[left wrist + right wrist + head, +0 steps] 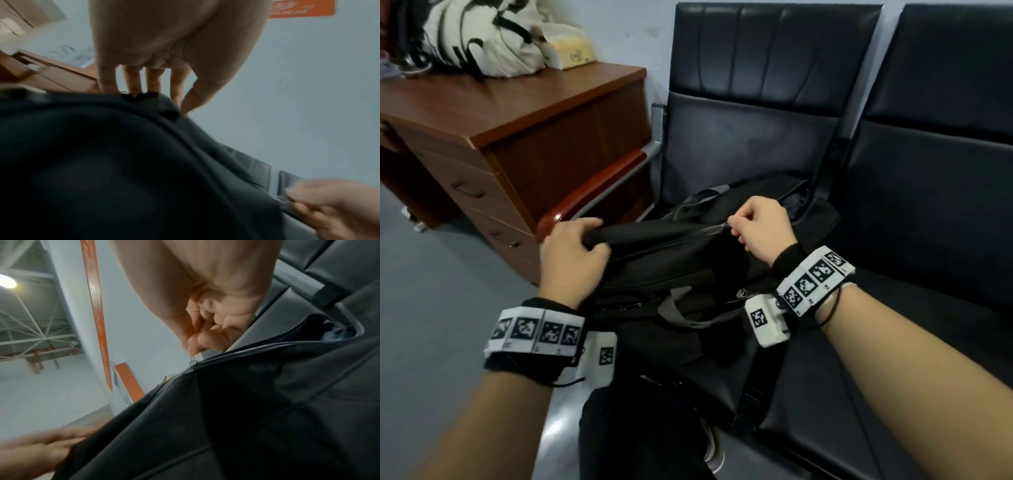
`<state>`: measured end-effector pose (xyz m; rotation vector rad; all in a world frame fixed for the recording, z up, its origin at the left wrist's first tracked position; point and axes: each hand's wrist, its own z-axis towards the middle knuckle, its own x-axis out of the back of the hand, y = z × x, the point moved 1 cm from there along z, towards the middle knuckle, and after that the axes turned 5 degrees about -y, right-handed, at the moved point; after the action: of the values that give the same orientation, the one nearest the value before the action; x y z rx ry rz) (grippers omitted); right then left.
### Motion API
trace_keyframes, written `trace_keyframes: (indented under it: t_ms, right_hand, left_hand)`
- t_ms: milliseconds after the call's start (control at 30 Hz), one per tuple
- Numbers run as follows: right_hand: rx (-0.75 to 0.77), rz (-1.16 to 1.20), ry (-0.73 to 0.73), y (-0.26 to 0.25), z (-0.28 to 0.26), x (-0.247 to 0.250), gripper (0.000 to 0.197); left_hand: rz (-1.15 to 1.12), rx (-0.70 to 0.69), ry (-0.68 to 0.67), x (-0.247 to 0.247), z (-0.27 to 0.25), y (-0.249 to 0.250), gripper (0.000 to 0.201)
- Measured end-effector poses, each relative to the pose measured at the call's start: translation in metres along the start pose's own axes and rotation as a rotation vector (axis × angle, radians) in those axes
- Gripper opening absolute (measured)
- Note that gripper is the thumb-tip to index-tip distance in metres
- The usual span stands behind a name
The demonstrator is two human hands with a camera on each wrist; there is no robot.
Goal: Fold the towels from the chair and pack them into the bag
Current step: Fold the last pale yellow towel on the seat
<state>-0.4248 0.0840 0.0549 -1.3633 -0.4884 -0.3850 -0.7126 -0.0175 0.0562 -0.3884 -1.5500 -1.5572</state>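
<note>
The black duffel bag (688, 274) lies on the seat of the black chair (739, 154), right under both hands. The left hand (571, 253) grips the near-left end of the bag, with its fingers (131, 81) curled over the top edge of the cloth. The right hand (760, 226) pinches the zipper pull (193, 361) between thumb and fingers (207, 337), so those fingers are pressed together on the small metal tab.

I think this is the last step: zipping the bag shut. From the pull toward the left hand the zipper looks closed. Past the right hand it is open, and something dark blue (337, 331) shows inside; I cannot tell if it is a towel. No towels lie loose on the chair seats.

The next move, I think, needs the left hand to hold the bag tight while the right hand slides the pull along the open part. The cloth could bunch and catch the zipper.

Farther off, left of the left hand, stands a brown counter (524, 102). On it sit a white bag with black marks (482, 37) and a tissue pack (568, 48).
</note>
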Motion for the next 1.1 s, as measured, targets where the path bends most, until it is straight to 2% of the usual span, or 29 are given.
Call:
trace_keyframes:
  t_ms: [100, 233, 267, 400, 433, 500, 600, 700, 733, 800, 933, 1000, 1033, 1100]
  right_hand:
    - [0.025, -0.022, -0.036, -0.006, 0.0, 0.005, 0.017]
    - [0.055, -0.02, -0.07, -0.008, 0.0, 0.011, 0.016]
    - [0.065, -0.018, -0.075, -0.007, 0.001, 0.012, 0.015]
    - [0.068, -0.02, -0.126, 0.01, 0.008, 0.019, 0.016]
    - [0.051, -0.013, -0.122, 0.018, 0.014, 0.026, 0.017]
    - [-0.017, 0.026, -0.036, 0.044, 0.031, 0.049, 0.022]
    - [-0.159, 0.155, 0.166, 0.093, 0.053, 0.102, 0.025]
    - [-0.201, 0.209, 0.246, 0.124, 0.063, 0.133, 0.021]
    - [-0.195, 0.225, 0.247, 0.128, 0.064, 0.137, 0.02]
    - [-0.17, 0.247, 0.234, 0.129, 0.067, 0.137, 0.019]
    - [-0.106, 0.245, 0.165, 0.121, 0.071, 0.137, 0.018]
    - [-0.077, 0.257, 0.121, 0.12, 0.072, 0.138, 0.015]
    - [-0.066, 0.264, 0.098, 0.121, 0.073, 0.139, 0.015]
    - [-0.056, 0.273, 0.055, 0.128, 0.077, 0.14, 0.014]
  left_hand:
    - [0.248, -0.157, -0.086, -0.031, -0.004, 0.059, 0.04]
    - [0.333, -0.242, -0.208, -0.08, -0.008, 0.107, 0.054]
    - [0.358, -0.246, -0.198, -0.09, -0.007, 0.114, 0.049]
    - [0.342, -0.227, -0.051, -0.106, -0.004, 0.124, 0.005]
    - [0.307, -0.209, -0.026, -0.104, -0.003, 0.123, 0.002]
    - [0.235, -0.152, 0.017, -0.094, 0.0, 0.119, 0.009]
    - [0.209, -0.067, 0.055, -0.076, 0.006, 0.113, 0.009]
    - [0.284, 0.02, -0.034, -0.079, 0.016, 0.125, 0.006]
    - [0.321, 0.036, -0.082, -0.087, 0.02, 0.134, 0.005]
    - [0.369, 0.004, -0.165, -0.111, 0.026, 0.157, 0.017]
    - [0.358, -0.198, -0.263, -0.173, 0.03, 0.209, 0.04]
    - [0.368, -0.247, -0.315, -0.205, 0.03, 0.229, 0.046]
    - [0.373, -0.26, -0.322, -0.22, 0.03, 0.237, 0.045]
    - [0.361, -0.29, -0.278, -0.24, 0.032, 0.246, 0.029]
